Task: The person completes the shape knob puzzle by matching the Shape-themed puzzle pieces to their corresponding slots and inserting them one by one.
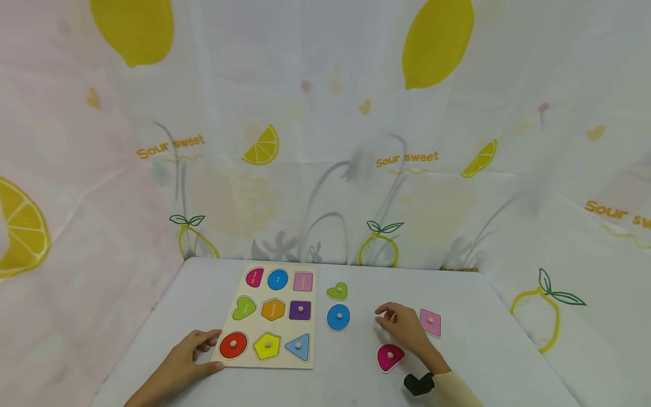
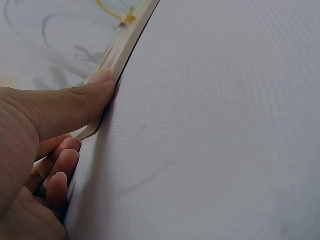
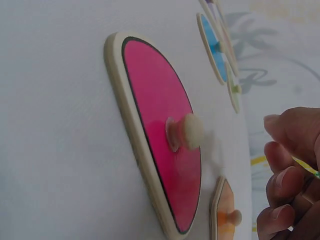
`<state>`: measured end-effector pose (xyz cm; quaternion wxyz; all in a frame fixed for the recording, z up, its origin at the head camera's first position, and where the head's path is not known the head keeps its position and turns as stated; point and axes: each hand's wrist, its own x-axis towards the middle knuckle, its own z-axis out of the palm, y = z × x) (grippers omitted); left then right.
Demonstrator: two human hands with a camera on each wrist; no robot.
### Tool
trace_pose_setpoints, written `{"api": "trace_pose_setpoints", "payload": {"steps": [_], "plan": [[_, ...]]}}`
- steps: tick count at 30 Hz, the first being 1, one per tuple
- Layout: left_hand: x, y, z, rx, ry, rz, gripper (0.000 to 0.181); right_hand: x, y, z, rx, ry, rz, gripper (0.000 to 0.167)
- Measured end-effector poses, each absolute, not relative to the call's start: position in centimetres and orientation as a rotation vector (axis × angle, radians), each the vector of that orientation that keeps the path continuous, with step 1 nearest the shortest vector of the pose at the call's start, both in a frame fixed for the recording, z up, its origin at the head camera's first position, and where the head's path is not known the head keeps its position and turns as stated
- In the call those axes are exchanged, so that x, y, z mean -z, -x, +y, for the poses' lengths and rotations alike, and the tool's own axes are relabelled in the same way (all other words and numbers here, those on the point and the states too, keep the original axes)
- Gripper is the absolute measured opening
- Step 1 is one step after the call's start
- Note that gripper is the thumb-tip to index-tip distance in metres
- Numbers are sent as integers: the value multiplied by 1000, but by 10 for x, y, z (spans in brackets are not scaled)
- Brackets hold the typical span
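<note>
My left hand (image 1: 185, 359) holds the near left corner of a wooden shape puzzle board (image 1: 264, 366), thumb (image 2: 95, 95) against the edge and fingers curled beside the corner. The red circle, yellow pentagon, blue triangle and purple square pieces sit in it with their knobs up. My right hand (image 1: 407, 328) hovers, fingers loosely bent and holding nothing, above an orange piece (image 3: 224, 212) that is mostly hidden in the head view. Close to that hand lie a magenta semicircle piece (image 1: 389, 357) and a pink square piece (image 1: 431, 322).
Right of the board lie a green heart piece (image 1: 338, 291) and a blue circle piece (image 1: 338, 317). The white table (image 1: 488, 362) ends at a lemon-print cloth (image 1: 325, 141) hung behind and along both sides. A black band (image 1: 419, 385) is at my right wrist.
</note>
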<state>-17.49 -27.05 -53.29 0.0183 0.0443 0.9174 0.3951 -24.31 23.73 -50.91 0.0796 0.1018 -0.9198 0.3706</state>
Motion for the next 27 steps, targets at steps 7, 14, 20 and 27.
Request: {"api": "trace_pose_setpoints", "payload": {"steps": [7,14,20,27], "plan": [[535,175,-273,-1239,-143,2844,77,512,235,251,-1157,-205,-2776,10],[535,174,-273,-1265,-191,2852,75,517,230,262,-1151,-121,-2793,15],[534,174,-272,-1256,-181,2849,75,518,228,268,-1148,-81,-2799,19],[532,174,-271,-1258,-131,2829,77,518,227,273,-1138,-16,-2817,21]]}}
